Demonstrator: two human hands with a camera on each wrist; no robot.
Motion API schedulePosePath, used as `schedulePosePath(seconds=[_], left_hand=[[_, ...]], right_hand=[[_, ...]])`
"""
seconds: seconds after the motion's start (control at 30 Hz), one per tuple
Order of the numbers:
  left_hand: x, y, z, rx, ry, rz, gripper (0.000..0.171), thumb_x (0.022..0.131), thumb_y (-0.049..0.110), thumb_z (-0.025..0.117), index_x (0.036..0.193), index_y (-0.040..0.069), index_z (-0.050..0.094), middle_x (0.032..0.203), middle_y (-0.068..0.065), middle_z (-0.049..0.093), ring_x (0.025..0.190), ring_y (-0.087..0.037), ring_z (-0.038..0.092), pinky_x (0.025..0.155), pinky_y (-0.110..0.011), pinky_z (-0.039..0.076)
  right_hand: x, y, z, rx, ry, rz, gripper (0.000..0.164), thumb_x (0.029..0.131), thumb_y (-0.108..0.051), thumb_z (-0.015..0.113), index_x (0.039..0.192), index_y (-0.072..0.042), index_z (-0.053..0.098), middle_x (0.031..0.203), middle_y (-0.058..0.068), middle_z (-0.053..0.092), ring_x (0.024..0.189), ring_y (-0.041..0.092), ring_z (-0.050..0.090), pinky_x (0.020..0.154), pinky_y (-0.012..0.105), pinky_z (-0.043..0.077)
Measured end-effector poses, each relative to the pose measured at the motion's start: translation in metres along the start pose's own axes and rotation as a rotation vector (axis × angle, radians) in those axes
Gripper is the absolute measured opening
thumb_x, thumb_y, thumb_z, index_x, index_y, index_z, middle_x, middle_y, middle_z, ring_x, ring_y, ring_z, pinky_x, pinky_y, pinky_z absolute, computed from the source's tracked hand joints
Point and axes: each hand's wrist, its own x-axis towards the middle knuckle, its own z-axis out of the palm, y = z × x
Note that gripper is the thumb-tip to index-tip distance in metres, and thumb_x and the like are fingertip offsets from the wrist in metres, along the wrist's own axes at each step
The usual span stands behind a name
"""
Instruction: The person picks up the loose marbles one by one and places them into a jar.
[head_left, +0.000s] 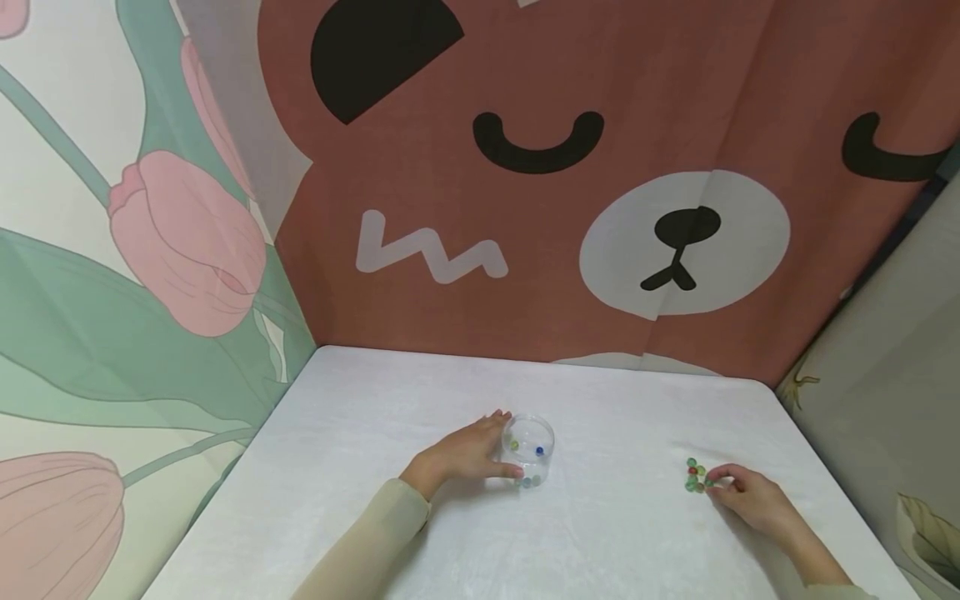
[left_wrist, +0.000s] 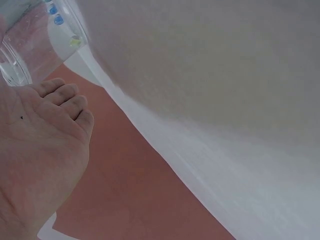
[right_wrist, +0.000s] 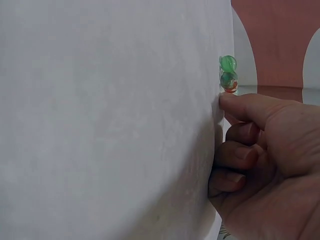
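Note:
A clear round container stands on the white-covered table, with several marbles inside, among them a blue marble and a yellow-green marble. My left hand grips its left side, thumb in front and fingers behind; the left wrist view shows the palm beside the clear wall. Farther right, a small cluster of green, yellow and red marbles lies on the cloth. At the cluster's right edge my right hand pinches a green marble between thumb and index finger. In the right wrist view the other fingers are curled under.
The white cloth covers the table between and in front of the hands. A brown bear-print curtain hangs behind the table's back edge. A tulip-print curtain is on the left, and a pale curtain on the right.

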Motion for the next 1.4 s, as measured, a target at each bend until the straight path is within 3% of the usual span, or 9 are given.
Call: schedulePosePath(seconds=[0.33, 0.53, 0.93, 1.4], left_hand=[[0.002, 0.000, 0.001, 0.007, -0.006, -0.006, 0.109, 0.086, 0.073, 0.062, 0.162, 0.007, 0.021, 0.168, -0.014, 0.021, 0.156, -0.028, 0.018, 0.127, -0.042, 0.018], [0.003, 0.000, 0.000, 0.001, -0.003, -0.005, 0.107, 0.086, 0.073, 0.062, 0.162, 0.008, 0.022, 0.168, -0.013, 0.021, 0.156, -0.027, 0.017, 0.127, -0.042, 0.018], [0.002, 0.000, 0.000, 0.000, -0.009, -0.008, 0.108, 0.086, 0.073, 0.061, 0.162, 0.006, 0.022, 0.168, -0.013, 0.021, 0.156, -0.028, 0.017, 0.127, -0.042, 0.018], [0.001, 0.001, 0.000, -0.015, -0.002, 0.002, 0.108, 0.086, 0.073, 0.062, 0.161, 0.007, 0.023, 0.168, -0.013, 0.022, 0.156, -0.028, 0.017, 0.127, -0.044, 0.018]], right_hand=[[-0.002, -0.010, -0.004, 0.039, 0.032, 0.030, 0.037, 0.099, -0.029, 0.062, 0.120, 0.001, 0.065, 0.073, 0.002, 0.049, 0.068, 0.017, 0.045, 0.057, 0.029, 0.036], [-0.004, -0.028, -0.007, 0.068, 0.075, -0.031, 0.039, 0.098, -0.033, 0.066, 0.121, -0.002, 0.067, 0.070, -0.001, 0.048, 0.062, 0.013, 0.042, 0.052, 0.027, 0.034], [-0.006, -0.062, 0.001, 0.167, 0.058, -0.065, 0.046, 0.098, -0.042, 0.066, 0.125, -0.005, 0.067, 0.069, -0.001, 0.051, 0.060, 0.012, 0.044, 0.052, 0.027, 0.038], [-0.001, -0.086, 0.015, 0.208, 0.082, -0.100, 0.039, 0.097, -0.036, 0.069, 0.122, -0.006, 0.070, 0.069, -0.001, 0.049, 0.059, 0.011, 0.043, 0.050, 0.026, 0.038]])
